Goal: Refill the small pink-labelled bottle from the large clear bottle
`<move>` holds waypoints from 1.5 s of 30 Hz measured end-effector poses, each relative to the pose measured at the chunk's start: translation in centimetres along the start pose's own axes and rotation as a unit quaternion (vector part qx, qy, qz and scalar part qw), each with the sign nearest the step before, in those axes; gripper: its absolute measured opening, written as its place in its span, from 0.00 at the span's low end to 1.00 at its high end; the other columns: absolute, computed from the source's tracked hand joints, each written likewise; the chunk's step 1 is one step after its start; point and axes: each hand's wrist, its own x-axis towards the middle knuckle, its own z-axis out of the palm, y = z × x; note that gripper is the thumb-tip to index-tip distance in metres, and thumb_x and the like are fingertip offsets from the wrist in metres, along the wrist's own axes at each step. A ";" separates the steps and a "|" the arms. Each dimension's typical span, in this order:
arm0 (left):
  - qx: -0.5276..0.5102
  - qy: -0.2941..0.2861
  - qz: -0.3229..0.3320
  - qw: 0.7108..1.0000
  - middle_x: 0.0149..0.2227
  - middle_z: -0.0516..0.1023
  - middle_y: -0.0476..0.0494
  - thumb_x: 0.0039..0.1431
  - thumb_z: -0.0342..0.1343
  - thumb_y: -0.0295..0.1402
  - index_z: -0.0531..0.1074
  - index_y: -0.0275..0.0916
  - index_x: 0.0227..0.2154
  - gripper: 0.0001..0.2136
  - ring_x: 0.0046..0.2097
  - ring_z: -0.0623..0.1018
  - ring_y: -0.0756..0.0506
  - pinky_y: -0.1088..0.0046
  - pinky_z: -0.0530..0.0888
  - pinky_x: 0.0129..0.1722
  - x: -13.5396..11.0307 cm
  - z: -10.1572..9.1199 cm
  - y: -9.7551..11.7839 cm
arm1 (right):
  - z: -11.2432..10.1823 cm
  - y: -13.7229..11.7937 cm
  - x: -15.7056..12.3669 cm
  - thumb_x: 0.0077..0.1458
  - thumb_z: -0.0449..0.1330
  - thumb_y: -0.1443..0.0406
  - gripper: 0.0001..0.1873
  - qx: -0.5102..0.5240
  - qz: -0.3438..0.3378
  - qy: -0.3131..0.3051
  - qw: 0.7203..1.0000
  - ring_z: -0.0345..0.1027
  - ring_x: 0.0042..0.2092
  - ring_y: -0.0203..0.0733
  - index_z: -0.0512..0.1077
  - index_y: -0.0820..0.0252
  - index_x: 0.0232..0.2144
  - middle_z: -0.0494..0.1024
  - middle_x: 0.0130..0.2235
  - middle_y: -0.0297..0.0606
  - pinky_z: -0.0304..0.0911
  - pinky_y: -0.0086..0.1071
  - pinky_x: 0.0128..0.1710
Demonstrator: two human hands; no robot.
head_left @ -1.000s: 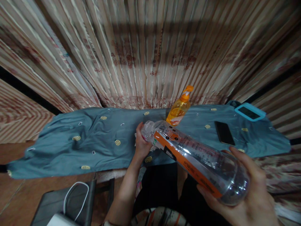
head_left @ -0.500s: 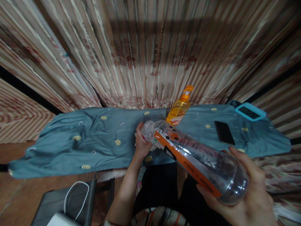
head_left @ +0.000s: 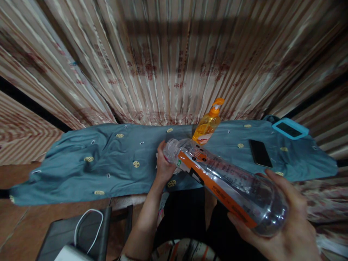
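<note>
A large clear plastic bottle (head_left: 217, 177) with an orange and white label lies slantwise in the air, its mouth toward the left. My right hand (head_left: 292, 217) is wrapped around its base. At the neck end, my left hand (head_left: 164, 168) is closed around the bottle's mouth. A small pinkish edge shows there, too little to identify. Just behind the neck, an orange pump bottle (head_left: 207, 125), partly filled with amber liquid, stands on the cloth. Something white and papery is partly hidden behind my left hand.
A teal patterned cloth (head_left: 67, 163) covers the narrow table. On its right lie a black phone (head_left: 260, 153) and a light-blue framed device (head_left: 290, 128). Striped curtains (head_left: 163, 65) hang behind. At lower left, a dark stool (head_left: 51, 235) bears a white box (head_left: 71, 253) with a cable.
</note>
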 end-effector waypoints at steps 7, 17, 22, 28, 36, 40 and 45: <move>-0.002 0.000 0.001 1.000 0.59 0.76 0.34 0.43 0.75 0.38 0.61 0.42 0.64 0.45 0.56 0.81 0.35 0.53 0.77 0.61 0.0 0.0 0.0 | -0.1 -0.1 -0.1 0.63 0.58 0.36 0.49 -0.005 0.022 -0.014 1.000 0.76 0.44 0.52 0.49 0.48 0.76 0.72 0.57 0.45 0.75 0.38 0.35; 0.006 -0.011 0.007 1.000 0.59 0.77 0.35 0.46 0.74 0.39 0.60 0.42 0.65 0.44 0.58 0.80 0.34 0.52 0.76 0.62 0.1 -0.3 -0.2 | 0.1 -0.2 -0.1 0.64 0.60 0.37 0.50 -0.010 0.009 0.000 1.000 0.75 0.43 0.47 0.52 0.55 0.75 0.72 0.57 0.47 0.73 0.34 0.36; 0.002 -0.011 0.006 1.000 0.59 0.76 0.34 0.45 0.74 0.39 0.60 0.41 0.65 0.44 0.57 0.81 0.35 0.53 0.77 0.61 0.1 -0.2 0.0 | 0.1 -0.2 0.0 0.63 0.60 0.38 0.50 0.007 0.007 -0.003 1.000 0.76 0.41 0.49 0.50 0.50 0.76 0.74 0.54 0.44 0.73 0.36 0.33; 0.000 -0.013 0.006 1.000 0.59 0.77 0.35 0.45 0.74 0.38 0.60 0.42 0.65 0.44 0.57 0.81 0.35 0.54 0.77 0.60 0.1 -0.2 0.0 | -0.2 -0.3 0.3 0.63 0.58 0.36 0.50 0.011 0.024 -0.021 0.999 0.77 0.41 0.50 0.48 0.47 0.76 0.76 0.49 0.41 0.76 0.38 0.35; -0.002 -0.019 0.008 1.000 0.59 0.76 0.35 0.46 0.73 0.36 0.60 0.42 0.65 0.43 0.59 0.80 0.35 0.53 0.76 0.63 0.0 -0.2 0.1 | -0.3 0.1 0.2 0.64 0.59 0.36 0.50 0.004 0.006 -0.014 1.000 0.75 0.45 0.50 0.50 0.50 0.76 0.72 0.57 0.44 0.72 0.38 0.38; -0.006 -0.014 0.012 1.000 0.60 0.76 0.35 0.45 0.73 0.35 0.60 0.41 0.65 0.44 0.60 0.79 0.34 0.51 0.75 0.63 0.0 -0.1 0.1 | -0.2 0.7 0.1 0.62 0.61 0.36 0.52 0.002 -0.007 -0.015 1.000 0.74 0.49 0.55 0.50 0.51 0.76 0.69 0.61 0.47 0.71 0.41 0.39; -0.008 -0.014 0.005 1.000 0.59 0.76 0.35 0.43 0.75 0.35 0.60 0.42 0.64 0.45 0.60 0.79 0.34 0.53 0.75 0.63 0.0 -0.1 0.2 | -0.4 0.5 0.2 0.64 0.59 0.37 0.48 0.001 0.011 -0.019 1.000 0.75 0.50 0.62 0.48 0.43 0.76 0.71 0.59 0.45 0.74 0.50 0.42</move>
